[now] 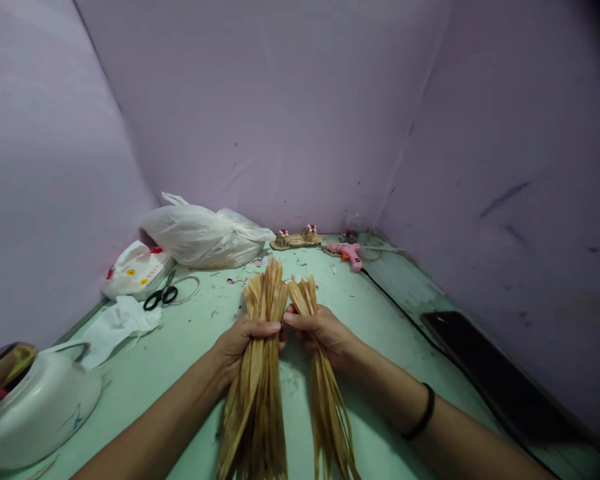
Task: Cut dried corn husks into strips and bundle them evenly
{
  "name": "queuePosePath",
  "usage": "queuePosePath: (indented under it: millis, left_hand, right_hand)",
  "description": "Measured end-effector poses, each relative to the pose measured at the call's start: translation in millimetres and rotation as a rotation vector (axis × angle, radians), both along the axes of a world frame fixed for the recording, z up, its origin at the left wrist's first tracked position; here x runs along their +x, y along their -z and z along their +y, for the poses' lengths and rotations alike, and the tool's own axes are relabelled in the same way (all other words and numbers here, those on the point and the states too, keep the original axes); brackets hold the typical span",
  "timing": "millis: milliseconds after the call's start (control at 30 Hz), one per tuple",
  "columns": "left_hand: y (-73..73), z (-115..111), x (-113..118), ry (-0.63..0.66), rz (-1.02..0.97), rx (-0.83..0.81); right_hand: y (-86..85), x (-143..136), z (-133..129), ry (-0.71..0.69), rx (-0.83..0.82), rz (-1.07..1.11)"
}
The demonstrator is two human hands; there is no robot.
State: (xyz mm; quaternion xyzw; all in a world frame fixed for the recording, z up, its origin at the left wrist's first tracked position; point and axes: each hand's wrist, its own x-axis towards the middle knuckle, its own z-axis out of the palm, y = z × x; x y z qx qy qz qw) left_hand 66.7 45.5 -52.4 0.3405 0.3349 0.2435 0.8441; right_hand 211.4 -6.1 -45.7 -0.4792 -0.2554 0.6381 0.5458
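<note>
Head view, looking down over a pale green tabletop (190, 333) enclosed by lilac walls. The left hand (243, 343) closes its fingers around a thick bundle of dried straw strips (260, 373); the right hand (320, 333) closes around a thinner bundle of straw strips (325, 393). The two bundles stand side by side above the middle of the tabletop, near each other at the grip and splaying apart lower down. Their lower ends run out of the bottom edge of the frame, so their full length cannot be told. The right fingertips are mostly hidden behind the strips. A dark band (423, 413) circles the right wrist.

Behind the hands lie a white plastic bag (205, 233), black-handled scissors (161, 297) beside a wire loop, a crumpled white cloth (117, 323) and a printed packet (137, 270). At the far edge: small woven straw pieces (296, 238), their details too small to make out, and a pink glue gun (349, 253) whose cord runs toward the right. A dark flat slab (485, 373) lies at the right edge. A white vessel (35, 407) is cut off at lower left.
</note>
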Motion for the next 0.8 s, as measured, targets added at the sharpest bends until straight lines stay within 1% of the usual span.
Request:
queuePosePath:
  millis: [133,200,333,400,533,667,800]
  left_hand:
    - [-0.4,-4.9,4.0,0.06,-0.124,0.039]
    - [0.2,-4.4,3.4,0.072,-0.128,0.039]
    - [1.9,-2.4,1.6,0.018,-0.059,0.039]
    - [1.2,-3.3,1.9,0.036,-0.068,0.044]
    - [-0.3,-6.2,3.6,0.113,-0.141,0.09]
    - [1.2,-5.5,3.4,0.129,-0.152,0.107]
    - [1.4,-3.5,2.4,0.154,-0.181,0.099]
  right_hand:
    - [0.8,-3.7,-1.1,0.048,-0.036,-0.043]
    - [2.2,-2.2,-0.2,0.047,-0.03,-0.035]
    - [6.3,0.6,1.3,-0.003,-0.019,-0.006]
    - [7.6,-0.4,0.6,0.006,-0.001,-0.018]
    - [6.3,-4.9,-2.0,0.016,0.013,-0.046]
    - [3.7,-5.1,-2.4,0.021,-0.018,-0.06]
    - [6.2,-1.4,-2.0,0.007,0.003,-0.031]
